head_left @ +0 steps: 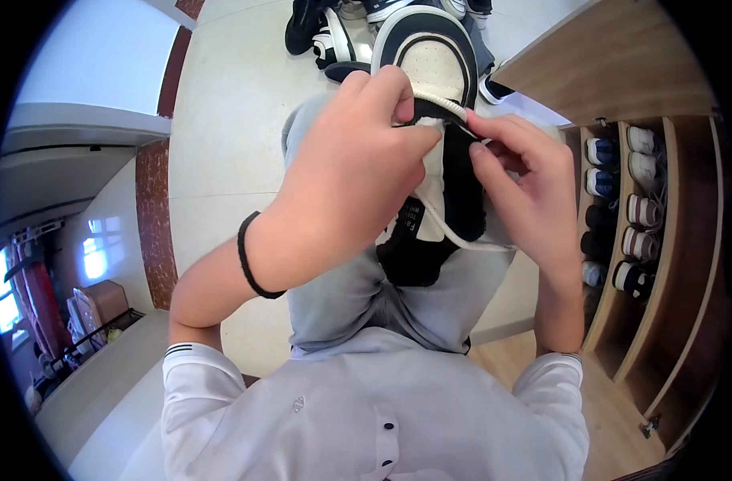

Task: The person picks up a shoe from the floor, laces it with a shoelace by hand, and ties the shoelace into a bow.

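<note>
A black and cream sneaker (430, 68) rests across my lap, toe pointing away from me. Its thick white shoelace (442, 103) stretches over the upper between my two hands, and a loose length hangs in a curve over the black tongue (418, 256). My left hand (358, 152) has its fingers curled and pinched on the lace at the shoe's left side. On the right side, my right hand (526, 176) pinches the lace between thumb and forefinger, close to the eyelets. My fingers hide part of the lacing.
Several other shoes (334, 40) lie on the tiled floor beyond my knees. At the right stands a wooden shoe cabinet (622, 329) with its door (606, 60) swung open and several pairs inside. A black-rimmed rack (109, 325) is at the left.
</note>
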### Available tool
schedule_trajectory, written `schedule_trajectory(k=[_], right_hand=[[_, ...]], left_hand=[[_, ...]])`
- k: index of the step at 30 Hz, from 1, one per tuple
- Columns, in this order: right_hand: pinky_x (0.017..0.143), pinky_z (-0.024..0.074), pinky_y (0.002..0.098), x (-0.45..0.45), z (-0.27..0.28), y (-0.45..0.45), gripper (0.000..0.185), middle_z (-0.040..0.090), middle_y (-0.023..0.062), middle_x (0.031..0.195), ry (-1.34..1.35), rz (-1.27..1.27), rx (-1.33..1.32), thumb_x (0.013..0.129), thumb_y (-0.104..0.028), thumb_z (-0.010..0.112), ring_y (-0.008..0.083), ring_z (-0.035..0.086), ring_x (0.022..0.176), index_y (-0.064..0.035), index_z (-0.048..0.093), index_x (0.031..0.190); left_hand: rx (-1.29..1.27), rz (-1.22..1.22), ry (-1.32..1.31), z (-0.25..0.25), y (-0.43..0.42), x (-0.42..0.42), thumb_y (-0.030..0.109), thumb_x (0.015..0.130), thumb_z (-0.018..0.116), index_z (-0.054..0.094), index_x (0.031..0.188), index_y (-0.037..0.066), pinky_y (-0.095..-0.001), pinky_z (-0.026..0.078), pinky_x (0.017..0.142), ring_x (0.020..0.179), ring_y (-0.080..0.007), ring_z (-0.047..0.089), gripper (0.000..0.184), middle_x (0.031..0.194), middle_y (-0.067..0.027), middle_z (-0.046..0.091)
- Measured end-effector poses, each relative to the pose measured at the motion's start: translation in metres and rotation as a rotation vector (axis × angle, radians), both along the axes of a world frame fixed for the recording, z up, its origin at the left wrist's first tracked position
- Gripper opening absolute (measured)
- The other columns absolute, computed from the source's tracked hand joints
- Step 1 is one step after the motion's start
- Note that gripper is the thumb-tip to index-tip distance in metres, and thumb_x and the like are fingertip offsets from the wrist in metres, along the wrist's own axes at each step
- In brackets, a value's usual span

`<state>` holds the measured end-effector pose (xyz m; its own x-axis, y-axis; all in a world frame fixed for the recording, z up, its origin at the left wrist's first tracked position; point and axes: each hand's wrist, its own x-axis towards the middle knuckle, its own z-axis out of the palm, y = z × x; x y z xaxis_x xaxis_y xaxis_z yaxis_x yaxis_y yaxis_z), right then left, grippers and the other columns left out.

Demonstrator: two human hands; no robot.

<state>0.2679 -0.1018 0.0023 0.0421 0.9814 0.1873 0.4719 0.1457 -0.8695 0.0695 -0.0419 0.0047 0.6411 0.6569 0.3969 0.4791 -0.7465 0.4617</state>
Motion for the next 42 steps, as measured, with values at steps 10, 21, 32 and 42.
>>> schedule_trajectory(k=[10, 21, 32, 42], right_hand=[[0.057, 0.0444, 0.0338, 0.000, -0.002, 0.008, 0.030, 0.060, 0.0144, 0.078, -0.165, 0.047, 0.039, 0.087, 0.000, 0.062, 0.0222, 0.056, 0.061, 0.0057, 0.070, 0.115], [0.057, 0.0468, 0.0284, 0.001, -0.004, 0.006, 0.030, 0.061, 0.0111, 0.080, -0.111, 0.028, 0.037, 0.088, 0.001, 0.065, 0.0144, 0.057, 0.060, 0.0075, 0.069, 0.117], [0.059, 0.0493, 0.0247, 0.004, -0.004, 0.004, 0.032, 0.064, 0.0078, 0.088, -0.040, 0.060, -0.007, 0.088, 0.000, 0.069, 0.0100, 0.058, 0.063, 0.0059, 0.068, 0.120], [0.060, 0.0489, 0.0232, 0.003, -0.006, 0.005, 0.034, 0.065, 0.0061, 0.090, -0.016, 0.062, 0.002, 0.086, -0.001, 0.072, 0.0084, 0.057, 0.065, 0.0046, 0.069, 0.120]], left_hand=[[0.119, 0.073, 0.026, -0.017, 0.002, 0.013, 0.007, 0.076, 0.078, 0.067, 0.087, 0.006, -0.0372, 0.049, 0.068, 0.083, -0.0270, 0.055, 0.016, 0.089, -0.0086, 0.051], [0.471, 0.121, 0.234, -0.018, 0.022, 0.032, 0.021, 0.067, 0.082, 0.063, 0.085, 0.011, -0.0382, 0.046, 0.076, 0.091, -0.0224, 0.059, 0.028, 0.089, -0.0020, 0.056], [0.583, 0.007, 0.305, -0.009, 0.018, 0.030, 0.015, 0.072, 0.067, 0.062, 0.077, 0.011, -0.0362, 0.044, 0.073, 0.084, -0.0199, 0.057, 0.008, 0.081, -0.0011, 0.054], [0.551, -0.136, 0.369, -0.005, 0.021, 0.027, 0.013, 0.069, 0.071, 0.067, 0.067, 0.011, -0.0370, 0.041, 0.068, 0.078, -0.0205, 0.059, 0.006, 0.071, -0.0029, 0.059]])
